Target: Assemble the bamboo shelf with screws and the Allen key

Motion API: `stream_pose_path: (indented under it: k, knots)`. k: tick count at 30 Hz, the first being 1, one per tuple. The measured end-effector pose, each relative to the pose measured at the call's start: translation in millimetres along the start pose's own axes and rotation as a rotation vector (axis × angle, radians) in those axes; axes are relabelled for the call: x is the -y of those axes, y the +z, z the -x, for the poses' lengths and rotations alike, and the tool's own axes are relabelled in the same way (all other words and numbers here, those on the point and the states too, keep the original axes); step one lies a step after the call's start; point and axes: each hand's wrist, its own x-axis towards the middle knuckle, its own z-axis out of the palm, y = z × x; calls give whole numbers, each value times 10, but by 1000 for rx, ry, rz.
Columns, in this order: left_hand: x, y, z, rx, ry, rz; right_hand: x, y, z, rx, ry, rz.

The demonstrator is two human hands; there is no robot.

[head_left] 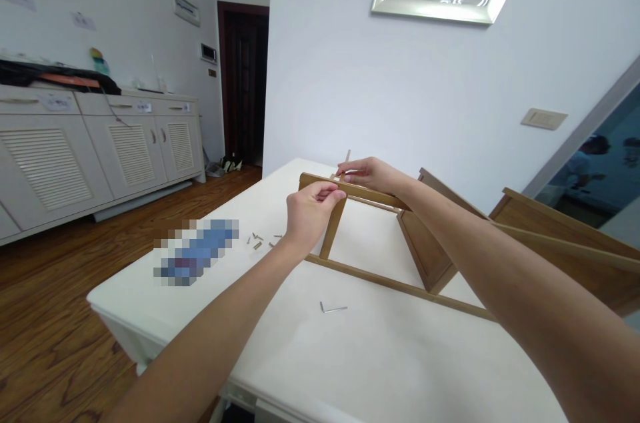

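Observation:
A brown wooden frame [373, 277] stands on the white table, with a raised upper rail [311, 180] and a short crossbar [332, 231] beneath it. At the near face of the upper rail, my left hand [311, 208] is closed, thumb and index finger pinched near the crossbar joint; whatever lies between the fingertips is hidden. Just beyond that rail, my right hand [367, 173] has its fingers closed around a wooden part of the frame by the same joint. An L-shaped hex key [334, 309] lies on the tabletop nearer to me.
Several small screws [257, 245] lie left of the frame on the white table [200, 306]. Beyond them is a blurred-out blue item [200, 251]. Wooden panels [425, 249] rise at the right. White cabinets [105, 149] line the left wall.

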Motion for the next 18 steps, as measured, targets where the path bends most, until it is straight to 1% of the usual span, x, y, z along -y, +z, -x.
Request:
stream_pose_path:
  k: [4,7,11,16,18]
  knots:
    - [72,15,46,-9,-26,77,-29,5,-14,-8,-1,-6]
    - [85,20,70,0,-2,96,-39,11,-18,-17,-1,-7]
    - [81,14,71,-20,87,1,-34,15,-17,-17,2,-13]
    - [86,-8,42,-38,106,-44,-36,9,-21,-16,16,8]
    - [75,-15,30,-41,136,-75,-48,6,-25,-10,13,8]
